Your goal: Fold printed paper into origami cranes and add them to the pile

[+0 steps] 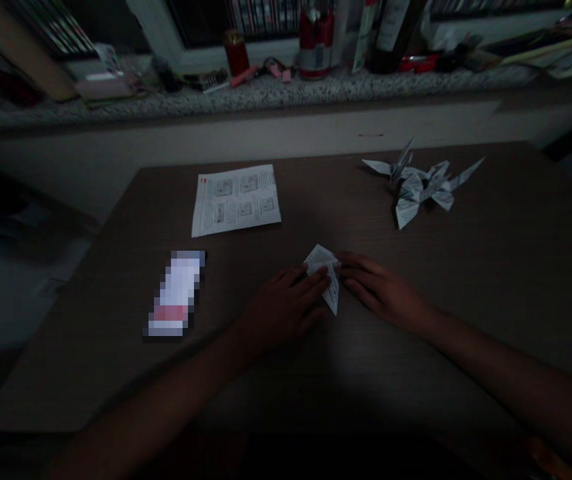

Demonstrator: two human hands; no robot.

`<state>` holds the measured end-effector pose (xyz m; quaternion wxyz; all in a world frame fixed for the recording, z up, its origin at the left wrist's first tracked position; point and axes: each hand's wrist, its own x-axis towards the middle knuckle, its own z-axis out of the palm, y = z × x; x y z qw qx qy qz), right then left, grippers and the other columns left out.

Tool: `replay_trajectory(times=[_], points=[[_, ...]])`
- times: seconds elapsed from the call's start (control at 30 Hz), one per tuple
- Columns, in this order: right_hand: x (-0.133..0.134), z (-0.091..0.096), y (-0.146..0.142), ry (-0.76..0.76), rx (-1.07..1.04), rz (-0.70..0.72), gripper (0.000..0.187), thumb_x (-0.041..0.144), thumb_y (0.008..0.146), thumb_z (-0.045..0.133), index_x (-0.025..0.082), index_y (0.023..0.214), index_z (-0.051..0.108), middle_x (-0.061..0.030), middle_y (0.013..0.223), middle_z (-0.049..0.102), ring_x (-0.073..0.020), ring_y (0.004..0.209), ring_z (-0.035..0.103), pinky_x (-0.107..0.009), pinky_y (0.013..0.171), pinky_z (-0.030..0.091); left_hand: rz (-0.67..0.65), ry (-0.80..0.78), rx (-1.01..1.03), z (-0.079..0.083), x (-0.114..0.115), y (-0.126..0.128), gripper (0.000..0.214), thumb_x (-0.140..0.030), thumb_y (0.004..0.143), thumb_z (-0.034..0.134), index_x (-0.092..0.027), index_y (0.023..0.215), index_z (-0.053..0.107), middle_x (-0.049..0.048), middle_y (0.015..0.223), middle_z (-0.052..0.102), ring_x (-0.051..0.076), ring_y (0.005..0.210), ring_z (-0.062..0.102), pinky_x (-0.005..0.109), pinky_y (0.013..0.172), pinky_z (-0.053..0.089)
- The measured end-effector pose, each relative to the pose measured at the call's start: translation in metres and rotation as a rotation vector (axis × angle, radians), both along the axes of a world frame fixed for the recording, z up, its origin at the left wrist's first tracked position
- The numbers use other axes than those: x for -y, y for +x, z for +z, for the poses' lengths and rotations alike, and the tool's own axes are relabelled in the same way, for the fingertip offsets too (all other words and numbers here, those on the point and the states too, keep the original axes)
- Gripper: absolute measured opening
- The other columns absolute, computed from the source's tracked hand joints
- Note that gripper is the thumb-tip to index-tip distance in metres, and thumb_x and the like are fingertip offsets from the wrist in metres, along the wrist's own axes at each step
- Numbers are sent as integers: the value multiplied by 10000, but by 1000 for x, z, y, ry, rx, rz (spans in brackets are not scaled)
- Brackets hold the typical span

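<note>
A small folded piece of printed paper [325, 275] lies on the dark wooden table [491, 280] between my two hands. My left hand [286, 308] rests on the table with its fingertips pressing the paper's left edge. My right hand [381, 288] lies on the other side, its fingers pinching the paper's right edge. Both forearms reach in from the bottom of the view. The scene is dim.
A printed instruction sheet [236, 199] lies flat at the back left. A phone [176, 293] lies to the left of my hands. Folded paper cranes [419, 183] sit at the back right. A cluttered stone ledge [276, 90] with cans and bottles runs behind the table.
</note>
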<state>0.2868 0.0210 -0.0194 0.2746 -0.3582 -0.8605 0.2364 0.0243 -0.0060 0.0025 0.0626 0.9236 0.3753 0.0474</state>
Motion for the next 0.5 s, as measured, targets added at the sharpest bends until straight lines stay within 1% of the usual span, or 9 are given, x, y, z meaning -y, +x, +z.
replay_trajectory(times=[0.07,0.17,0.23,0.3,0.5], points=[[-1,0,0,9,-20,-10,272,245,1051,507,228,1273,663,-134,1451,586,-267,1329,590,-459,1100,522,6,-7,9,0,-1,0,546,-473,1110,354,-204,1581,413,24,1646,420,313,1463,430,475,1147,417],[-4,3,-1,21,-61,-48,166,237,1022,570,229,1131,696,-121,1277,644,-256,1196,645,-430,1012,553,7,-20,26,-2,-2,-1,517,-437,1115,349,-218,1578,418,10,1645,423,307,1460,434,468,1149,405],[-6,6,-3,24,-56,-77,83,237,989,627,228,1047,686,-106,1162,649,-255,1109,656,-422,954,557,5,-25,38,-3,-3,-2,500,-417,1118,343,-227,1573,427,6,1643,427,303,1458,436,466,1147,399],[-7,9,-6,11,-19,-88,30,236,960,669,227,988,666,-91,1089,643,-256,1050,653,-421,921,545,6,-28,55,-4,-4,-3,483,-398,1122,328,-238,1563,440,1,1640,431,290,1462,433,460,1144,396],[-15,12,-15,-35,46,-108,64,224,941,688,213,898,643,-42,896,617,-200,814,625,-335,746,504,14,-58,84,-7,-6,-5,477,-372,1124,318,-269,1580,415,-21,1654,406,276,1475,416,466,1158,384]])
